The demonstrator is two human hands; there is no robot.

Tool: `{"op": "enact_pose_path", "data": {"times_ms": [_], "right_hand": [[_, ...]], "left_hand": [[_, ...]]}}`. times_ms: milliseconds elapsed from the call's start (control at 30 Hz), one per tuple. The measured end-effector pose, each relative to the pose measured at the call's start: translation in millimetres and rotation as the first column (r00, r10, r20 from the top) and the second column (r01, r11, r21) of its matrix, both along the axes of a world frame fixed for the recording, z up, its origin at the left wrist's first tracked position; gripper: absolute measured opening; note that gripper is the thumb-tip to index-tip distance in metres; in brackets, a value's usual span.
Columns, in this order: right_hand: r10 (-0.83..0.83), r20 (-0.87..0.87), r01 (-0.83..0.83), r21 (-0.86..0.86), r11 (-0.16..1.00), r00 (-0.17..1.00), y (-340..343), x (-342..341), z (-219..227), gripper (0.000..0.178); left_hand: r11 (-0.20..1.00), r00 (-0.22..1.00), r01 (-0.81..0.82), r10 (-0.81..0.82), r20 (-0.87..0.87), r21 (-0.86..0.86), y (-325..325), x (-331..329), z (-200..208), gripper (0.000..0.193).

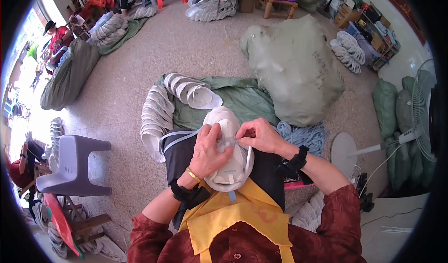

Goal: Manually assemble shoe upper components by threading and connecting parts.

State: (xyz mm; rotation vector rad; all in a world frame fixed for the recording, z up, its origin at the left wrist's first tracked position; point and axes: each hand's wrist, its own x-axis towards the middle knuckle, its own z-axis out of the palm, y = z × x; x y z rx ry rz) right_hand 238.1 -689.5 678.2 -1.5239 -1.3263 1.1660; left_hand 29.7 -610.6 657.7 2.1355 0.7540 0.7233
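Observation:
A white shoe upper (pixel 229 175) lies on my lap over a yellow apron (pixel 219 216), its rounded toe pointing away from me. My left hand (pixel 208 152) grips its left side, with bent fingers and the thumb across the lacing area. A light blue shoelace (pixel 179 139) trails leftward from beside my left hand over my dark trouser leg. At the upper's right edge, my right hand (pixel 261 136) is closed in a pinch near the eyelets. Whatever its fingertips hold is too small to make out.
Stacked white uppers (pixel 156 116) lie on a green cloth (pixel 238 95) ahead. A big wrapped sack (pixel 298 71) and blue laces (pixel 303 134) are to the right, near a standing fan (pixel 422 118). A grey plastic stool (pixel 74 165) stands left. Other people sit at far left.

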Motion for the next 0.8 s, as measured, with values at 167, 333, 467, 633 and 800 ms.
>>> {"op": "enact_pose_path", "data": {"times_ms": [167,333,467,633,800], "right_hand": [[0.022,-0.087,-0.022,-0.002,1.0,0.996,7.0,4.9,-8.3,0.011],[0.0,-0.028,0.001,0.023,1.0,1.0,9.2,5.1,-8.4,0.008],[0.01,0.014,-0.009,-0.001,1.0,1.0,9.1,3.1,5.4,0.007],[0.085,0.325,-0.136,0.136,0.981,0.942,7.8,-2.0,23.9,0.01],[0.13,0.66,-0.401,0.278,0.873,0.74,15.0,-9.3,25.7,0.006]], "left_hand": [[0.994,0.999,-0.043,0.041,0.014,0.106,5.0,4.4,-6.9,0.038],[0.999,0.999,-0.048,0.048,-0.007,0.007,10.5,7.3,-4.7,0.041],[0.998,0.998,-0.057,0.057,-0.026,-0.007,14.2,9.2,-1.6,0.045],[0.996,0.999,-0.049,0.048,-0.014,-0.07,12.0,10.8,3.3,0.044],[0.997,0.998,-0.064,0.063,-0.022,-0.045,11.0,9.2,3.2,0.044]]}}
